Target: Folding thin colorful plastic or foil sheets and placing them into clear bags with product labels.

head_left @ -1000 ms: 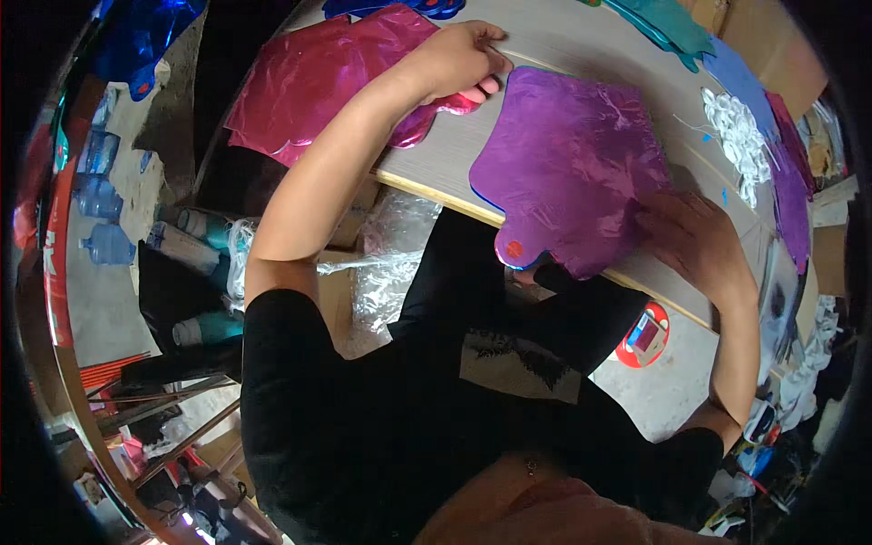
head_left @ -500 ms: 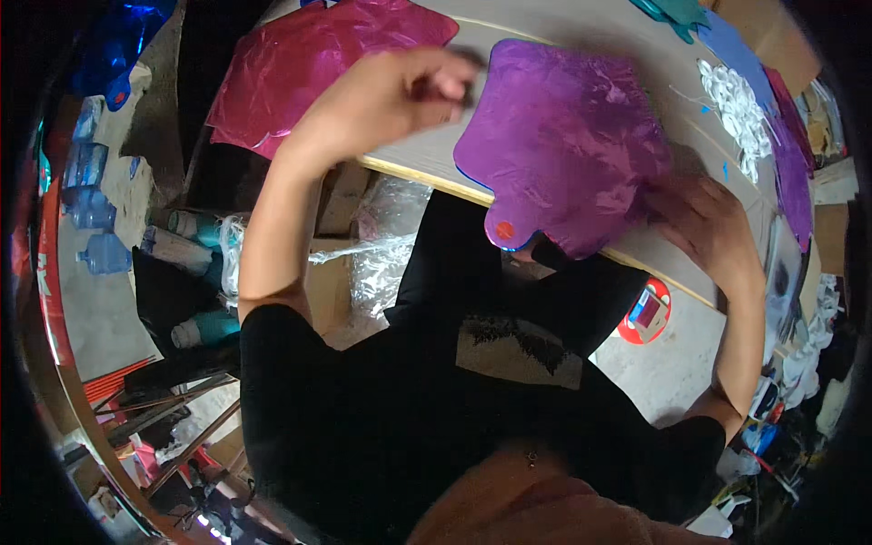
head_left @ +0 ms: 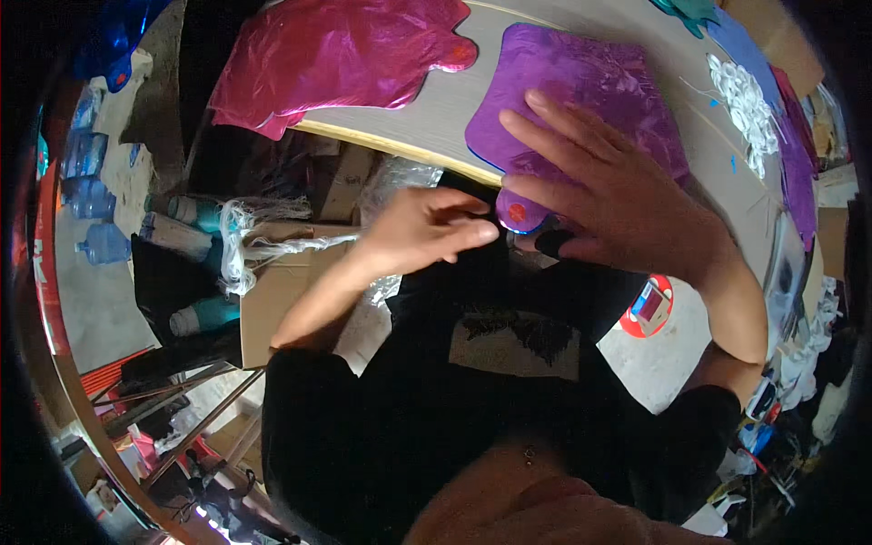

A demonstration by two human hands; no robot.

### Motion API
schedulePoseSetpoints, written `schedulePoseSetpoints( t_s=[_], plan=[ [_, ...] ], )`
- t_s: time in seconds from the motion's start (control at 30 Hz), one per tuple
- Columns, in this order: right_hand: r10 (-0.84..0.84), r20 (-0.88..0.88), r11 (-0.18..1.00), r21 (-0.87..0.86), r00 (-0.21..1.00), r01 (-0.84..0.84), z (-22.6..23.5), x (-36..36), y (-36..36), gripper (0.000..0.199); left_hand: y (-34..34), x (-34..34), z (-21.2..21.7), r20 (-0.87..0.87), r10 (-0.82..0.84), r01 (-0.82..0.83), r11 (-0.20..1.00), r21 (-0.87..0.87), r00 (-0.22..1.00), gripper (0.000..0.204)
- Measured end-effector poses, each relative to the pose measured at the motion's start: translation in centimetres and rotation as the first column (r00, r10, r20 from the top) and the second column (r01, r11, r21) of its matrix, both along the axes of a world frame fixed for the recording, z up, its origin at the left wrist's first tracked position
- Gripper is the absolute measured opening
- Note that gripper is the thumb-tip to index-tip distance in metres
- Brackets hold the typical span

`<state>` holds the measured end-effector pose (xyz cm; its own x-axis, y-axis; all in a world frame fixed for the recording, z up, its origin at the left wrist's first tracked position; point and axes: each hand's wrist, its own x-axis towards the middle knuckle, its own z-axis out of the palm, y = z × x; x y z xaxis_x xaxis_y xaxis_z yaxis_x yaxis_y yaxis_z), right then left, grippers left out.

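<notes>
A flat purple foil piece [head_left: 581,77], which looks like an uninflated foil balloon, lies near the table's front edge. Its rounded tab with an orange-red dot [head_left: 517,213] juts over that edge toward me. My right hand [head_left: 618,195] is spread across its lower right part, fingers apart, covering much of it. Just left of the tab is my left hand [head_left: 422,232], below the table edge. Its fingers are bent but apart, and I see nothing held in them. A pink-red foil piece [head_left: 350,68] with a similar tab rests farther left on the table.
On the table's right lie a bunch of white strings [head_left: 745,109] and more purple foil [head_left: 792,163]. White strands [head_left: 238,250] hang beside a cardboard box [head_left: 282,304] at the left. A red round object [head_left: 647,306] is on the floor. Blue water bottles [head_left: 104,247] stand far left.
My left hand has dropped from between the two foil pieces to beside the purple tab. My right hand has moved left from the purple foil's right edge onto its lower part.
</notes>
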<state>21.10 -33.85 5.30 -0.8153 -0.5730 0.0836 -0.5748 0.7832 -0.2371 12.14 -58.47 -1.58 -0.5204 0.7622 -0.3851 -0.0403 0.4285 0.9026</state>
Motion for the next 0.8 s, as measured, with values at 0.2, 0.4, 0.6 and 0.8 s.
schedulePoseSetpoints(
  t_s=[0.2, 0.4, 0.6, 0.8],
  plan=[
    [0.047, 0.060, 0.999, -0.003, 0.997, -0.047, -0.9, -1.8, -0.3, 0.079, 2.5, 2.8, -3.9, 0.430, 0.100, -0.234, 0.934, 0.271, 0.898, 0.029],
    [0.058, 0.061, 0.998, 0.015, 0.996, -0.059, -1.0, -1.9, -1.1, 0.072, 3.2, 4.5, -4.7, 0.440, 0.193, -0.369, 0.857, 0.360, 0.877, 0.024],
    [0.087, 0.006, 0.996, 0.035, 0.996, -0.087, -1.9, -2.3, -2.4, 0.042, 2.7, 5.7, -3.9, 0.326, 0.233, -0.346, 0.871, 0.350, 0.916, 0.020],
    [0.109, -0.052, 0.994, 0.022, 0.993, -0.108, -2.8, -2.5, -2.6, 0.022, 2.3, 5.3, -3.5, 0.351, 0.167, -0.303, 0.873, 0.381, 0.922, 0.019]
  ],
)
